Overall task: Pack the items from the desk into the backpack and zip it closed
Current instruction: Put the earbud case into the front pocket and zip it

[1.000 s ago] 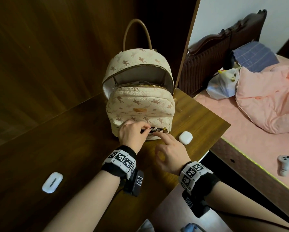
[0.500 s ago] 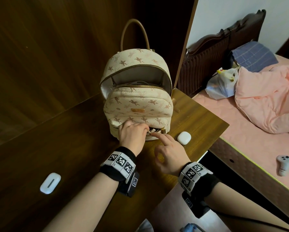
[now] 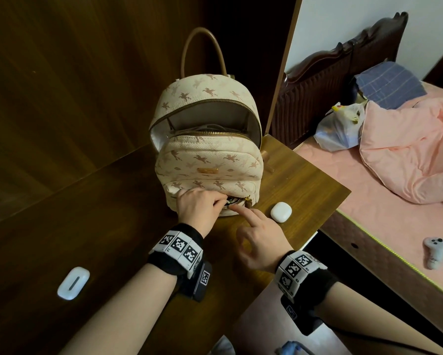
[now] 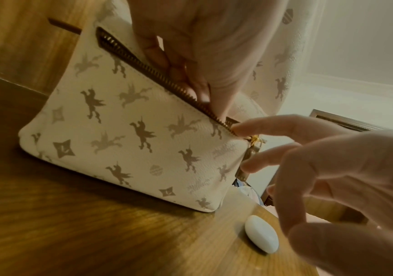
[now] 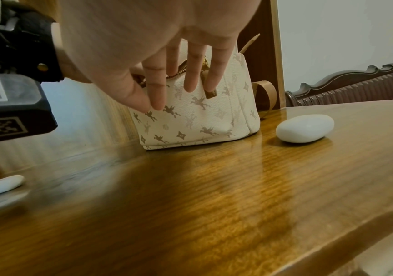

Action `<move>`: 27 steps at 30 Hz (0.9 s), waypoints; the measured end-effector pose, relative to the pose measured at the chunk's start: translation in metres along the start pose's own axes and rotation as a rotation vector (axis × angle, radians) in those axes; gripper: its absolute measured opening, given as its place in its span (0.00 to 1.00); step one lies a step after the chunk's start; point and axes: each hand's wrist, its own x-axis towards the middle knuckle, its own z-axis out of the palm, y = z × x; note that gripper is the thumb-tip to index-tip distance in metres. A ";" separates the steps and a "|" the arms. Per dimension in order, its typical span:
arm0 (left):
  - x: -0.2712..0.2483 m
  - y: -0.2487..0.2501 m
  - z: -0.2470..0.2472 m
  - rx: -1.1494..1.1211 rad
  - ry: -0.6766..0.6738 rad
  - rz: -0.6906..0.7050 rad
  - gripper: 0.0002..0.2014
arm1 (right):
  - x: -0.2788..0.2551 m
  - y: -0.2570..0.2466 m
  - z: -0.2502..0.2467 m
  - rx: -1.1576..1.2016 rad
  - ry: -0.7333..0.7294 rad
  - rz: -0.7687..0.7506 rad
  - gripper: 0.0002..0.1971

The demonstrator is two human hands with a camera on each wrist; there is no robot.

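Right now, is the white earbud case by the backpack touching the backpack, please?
Apart. The right wrist view shows bare desk between the earbud case and the backpack.

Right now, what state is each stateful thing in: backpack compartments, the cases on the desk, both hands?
backpack: upright on the desk, main compartment unzipped and gaping.
front pocket: zipper partly open.
left hand: fingertips tucked into the front pocket opening.
right hand: index finger extended to the zipper's end, holding nothing.
white earbud case: closed, on the desk, unpacked.
flat white case: on the desk, unpacked.
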 end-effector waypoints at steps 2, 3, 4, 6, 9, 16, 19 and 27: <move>-0.001 -0.001 -0.001 -0.035 0.020 0.033 0.09 | 0.001 0.001 -0.002 -0.010 0.001 -0.005 0.03; -0.002 -0.002 -0.001 -0.051 0.032 0.049 0.09 | 0.002 0.001 -0.003 -0.014 0.002 -0.006 0.03; -0.003 -0.002 -0.002 -0.069 0.042 0.060 0.08 | 0.003 0.001 -0.004 -0.018 0.000 -0.007 0.03; -0.004 -0.005 -0.003 -0.129 0.055 0.069 0.07 | 0.005 0.002 -0.004 -0.023 -0.005 -0.009 0.04; -0.006 -0.013 -0.004 -0.274 0.063 0.083 0.08 | 0.010 0.002 -0.004 -0.027 0.004 -0.004 0.04; -0.018 -0.023 -0.004 -0.228 0.017 0.217 0.09 | 0.013 0.000 -0.001 -0.066 0.050 0.001 0.07; -0.024 -0.032 0.001 -0.247 0.061 0.233 0.11 | 0.014 0.000 0.001 -0.049 0.078 0.015 0.07; -0.034 -0.041 -0.001 -0.059 0.185 0.254 0.14 | -0.002 0.012 0.005 0.002 0.178 0.111 0.06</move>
